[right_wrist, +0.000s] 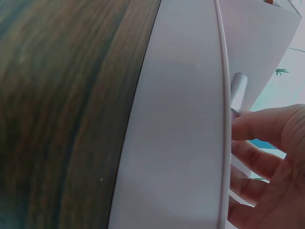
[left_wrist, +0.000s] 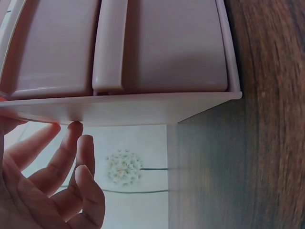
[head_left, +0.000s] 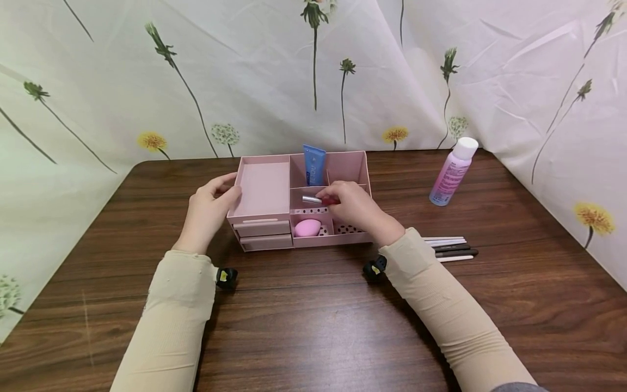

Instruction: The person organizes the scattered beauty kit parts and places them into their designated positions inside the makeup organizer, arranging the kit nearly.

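Observation:
A pink desk organizer (head_left: 264, 188) stands on the wooden table. At its left side my left hand (head_left: 206, 209) holds the wall, with the thumb by the top rim and fingertips against the outer face; the left wrist view shows these fingers (left_wrist: 76, 143) bent. Over the right-hand compartments, my right hand (head_left: 355, 207) pinches a lipstick-like tube (head_left: 311, 200), silver at one end and red at the other. The right wrist view shows its silver end (right_wrist: 239, 90) behind the front wall. A blue squeeze tube (head_left: 315, 166) stands in a back compartment; a pink makeup sponge (head_left: 308, 228) lies in a front one.
A pink-and-blue spray bottle (head_left: 450, 177) with a white cap stands to the organizer's right. Several slim pencils or brushes (head_left: 453, 249) lie beside my right forearm, partly hidden by the sleeve. Two drawers (head_left: 264, 242) face me. A floral cloth (head_left: 274, 71) hangs behind the table.

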`<state>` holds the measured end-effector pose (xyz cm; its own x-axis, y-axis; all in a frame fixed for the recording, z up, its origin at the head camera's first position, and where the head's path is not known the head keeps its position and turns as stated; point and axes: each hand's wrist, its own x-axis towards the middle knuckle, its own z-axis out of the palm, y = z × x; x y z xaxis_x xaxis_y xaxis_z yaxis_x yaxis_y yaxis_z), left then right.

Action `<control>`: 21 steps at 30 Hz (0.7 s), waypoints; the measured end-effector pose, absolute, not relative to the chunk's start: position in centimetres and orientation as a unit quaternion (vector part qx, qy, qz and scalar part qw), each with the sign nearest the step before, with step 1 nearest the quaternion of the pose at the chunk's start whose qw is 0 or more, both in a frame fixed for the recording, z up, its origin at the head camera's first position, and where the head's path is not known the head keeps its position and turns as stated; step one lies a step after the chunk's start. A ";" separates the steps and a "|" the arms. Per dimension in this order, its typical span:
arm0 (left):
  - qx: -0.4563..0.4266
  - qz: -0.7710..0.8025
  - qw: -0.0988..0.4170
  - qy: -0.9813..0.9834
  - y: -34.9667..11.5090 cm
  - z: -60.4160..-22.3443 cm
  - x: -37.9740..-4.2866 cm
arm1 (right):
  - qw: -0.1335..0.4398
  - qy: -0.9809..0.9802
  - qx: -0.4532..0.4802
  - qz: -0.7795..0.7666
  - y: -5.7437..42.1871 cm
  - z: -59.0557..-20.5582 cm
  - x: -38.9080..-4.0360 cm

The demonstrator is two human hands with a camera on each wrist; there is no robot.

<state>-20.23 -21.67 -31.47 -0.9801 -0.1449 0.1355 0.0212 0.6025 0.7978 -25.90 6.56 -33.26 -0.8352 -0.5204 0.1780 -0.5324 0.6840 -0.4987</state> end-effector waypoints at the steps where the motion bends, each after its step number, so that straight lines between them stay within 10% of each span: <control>1: 0.035 -0.444 0.093 -0.890 -21.7 -31.5 -20.2 | 0.008 -0.918 0.285 0.276 6.6 -33.2 -25.9; 21: 0.038 -0.442 0.094 -0.891 -21.6 -31.5 -20.3 | 0.045 -0.903 0.286 0.316 7.1 -31.0 -24.8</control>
